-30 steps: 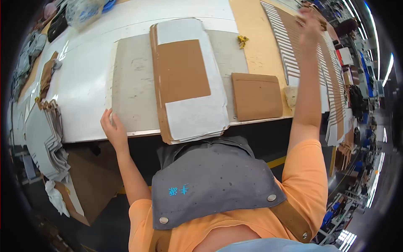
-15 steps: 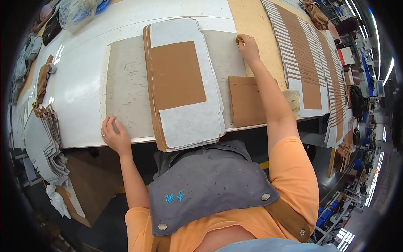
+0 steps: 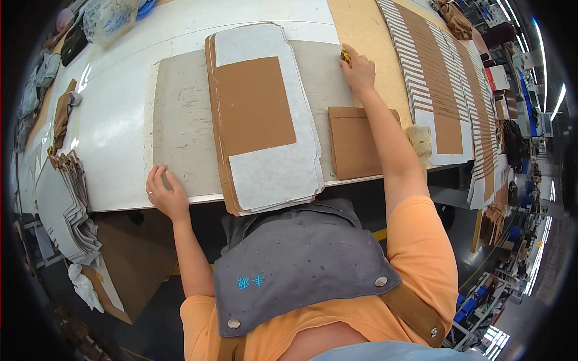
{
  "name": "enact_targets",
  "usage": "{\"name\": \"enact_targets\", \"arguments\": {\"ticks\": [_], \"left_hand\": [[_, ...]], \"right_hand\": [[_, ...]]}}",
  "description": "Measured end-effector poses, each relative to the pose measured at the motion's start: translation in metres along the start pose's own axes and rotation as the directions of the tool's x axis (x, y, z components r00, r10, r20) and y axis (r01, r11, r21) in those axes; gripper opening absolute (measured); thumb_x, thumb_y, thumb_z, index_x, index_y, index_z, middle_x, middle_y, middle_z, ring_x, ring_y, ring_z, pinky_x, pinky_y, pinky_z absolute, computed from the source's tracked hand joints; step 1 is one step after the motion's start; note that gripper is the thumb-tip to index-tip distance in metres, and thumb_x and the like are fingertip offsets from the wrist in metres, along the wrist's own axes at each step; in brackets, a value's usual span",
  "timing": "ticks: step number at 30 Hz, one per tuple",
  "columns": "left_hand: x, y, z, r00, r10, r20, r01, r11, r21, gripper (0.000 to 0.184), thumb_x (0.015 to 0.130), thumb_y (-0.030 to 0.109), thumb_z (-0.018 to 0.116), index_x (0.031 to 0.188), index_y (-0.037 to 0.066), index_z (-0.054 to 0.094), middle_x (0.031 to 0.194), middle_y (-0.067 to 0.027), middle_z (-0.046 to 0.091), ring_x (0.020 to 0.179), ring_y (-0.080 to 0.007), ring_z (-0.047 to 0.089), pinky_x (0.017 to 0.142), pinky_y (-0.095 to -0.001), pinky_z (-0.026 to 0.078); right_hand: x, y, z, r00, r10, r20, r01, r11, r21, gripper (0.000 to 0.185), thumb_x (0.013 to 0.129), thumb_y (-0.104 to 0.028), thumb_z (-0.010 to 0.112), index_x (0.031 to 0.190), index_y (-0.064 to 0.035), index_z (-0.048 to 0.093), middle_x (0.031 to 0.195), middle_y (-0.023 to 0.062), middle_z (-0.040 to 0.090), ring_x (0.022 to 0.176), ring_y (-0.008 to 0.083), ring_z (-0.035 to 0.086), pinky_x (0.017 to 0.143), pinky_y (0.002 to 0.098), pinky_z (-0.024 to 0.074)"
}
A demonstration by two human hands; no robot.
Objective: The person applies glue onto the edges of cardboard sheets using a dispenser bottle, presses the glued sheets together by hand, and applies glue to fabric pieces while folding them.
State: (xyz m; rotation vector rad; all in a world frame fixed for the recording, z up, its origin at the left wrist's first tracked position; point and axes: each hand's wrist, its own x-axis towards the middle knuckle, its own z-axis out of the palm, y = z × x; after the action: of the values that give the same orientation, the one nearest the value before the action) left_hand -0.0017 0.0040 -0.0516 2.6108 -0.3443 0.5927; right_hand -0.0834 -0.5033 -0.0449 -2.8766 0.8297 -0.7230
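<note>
My left hand (image 3: 167, 194) rests at the near left corner of the worn grey mat (image 3: 183, 114), its fingers loosely stretched and nothing in them. In my right hand (image 3: 360, 71), beyond the mat's right side, is a small yellow-and-black object (image 3: 345, 56); its kind is too small to tell. Between the hands, on the mat, lies a stack of white-and-brown panels (image 3: 259, 108), its near end over the table edge. Right of the stack, a brown board (image 3: 355, 144) lies partly under my right forearm.
Rows of overlapping brown-and-white pieces (image 3: 436, 90) cover the table's right side. A whitish block (image 3: 419, 144) sits beside my right forearm. Grey folded pieces (image 3: 66, 204) hang at the left edge, above a brown carton (image 3: 141, 259). A clear plastic bag (image 3: 109, 21) lies at the back left.
My right hand has turned slightly and shifted a little to the right, so more of the yellow-and-black object shows. My left hand and the stack stay nearly the same.
</note>
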Motion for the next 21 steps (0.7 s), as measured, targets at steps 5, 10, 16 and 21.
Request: {"name": "enact_targets", "arguments": {"ticks": [5,10,16,21], "left_hand": [[-0.001,-0.004,0.002,1.0,0.016,-0.005,-0.016,1.0,0.001,0.017,0.085,0.016,0.054,0.099,0.009,0.062,0.115,-0.0057,0.056,0.109,-0.0264,0.049,0.092,-0.039,0.038],[-0.001,-0.008,0.003,0.999,-0.043,-0.03,0.038,0.987,-0.157,0.02,0.087,0.015,0.052,0.103,0.007,0.06,0.118,-0.0083,0.054,0.112,-0.0273,0.047,0.093,-0.0392,0.037],[0.005,0.015,-0.011,0.984,-0.15,-0.097,0.086,0.874,-0.478,0.023,0.091,0.009,0.045,0.112,0.003,0.053,0.12,-0.0122,0.048,0.115,-0.0267,0.044,0.098,-0.0381,0.035],[0.018,0.054,-0.026,0.991,-0.101,-0.086,0.039,0.839,-0.543,0.024,0.092,0.009,0.044,0.114,0.002,0.051,0.122,-0.012,0.047,0.117,-0.0257,0.043,0.1,-0.0364,0.033]], "right_hand": [[-0.011,-0.007,-0.029,0.991,0.091,0.094,-0.108,0.975,0.192,0.059,0.082,-0.024,0.06,0.135,-0.0248,0.034,0.065,0.0038,0.059,0.059,0.0216,0.057,0.068,0.0348,0.0437],[-0.016,-0.008,-0.055,0.992,0.121,0.023,-0.119,0.89,0.44,0.054,0.087,-0.024,0.056,0.135,-0.0147,0.032,0.066,0.0054,0.059,0.055,0.0157,0.056,0.056,0.0292,0.0452],[-0.018,-0.005,-0.1,0.891,0.401,0.213,-0.339,0.275,0.9,0.042,0.092,-0.02,0.047,0.127,0.0007,0.036,0.077,0.0109,0.062,0.045,0.006,0.04,0.044,0.0197,0.0355],[-0.02,0.009,-0.132,0.851,0.448,0.275,-0.258,-0.1,0.961,0.033,0.094,-0.02,0.045,0.121,-0.0011,0.042,0.077,0.0094,0.059,0.046,0.0071,0.04,0.044,0.0209,0.0335]]}}
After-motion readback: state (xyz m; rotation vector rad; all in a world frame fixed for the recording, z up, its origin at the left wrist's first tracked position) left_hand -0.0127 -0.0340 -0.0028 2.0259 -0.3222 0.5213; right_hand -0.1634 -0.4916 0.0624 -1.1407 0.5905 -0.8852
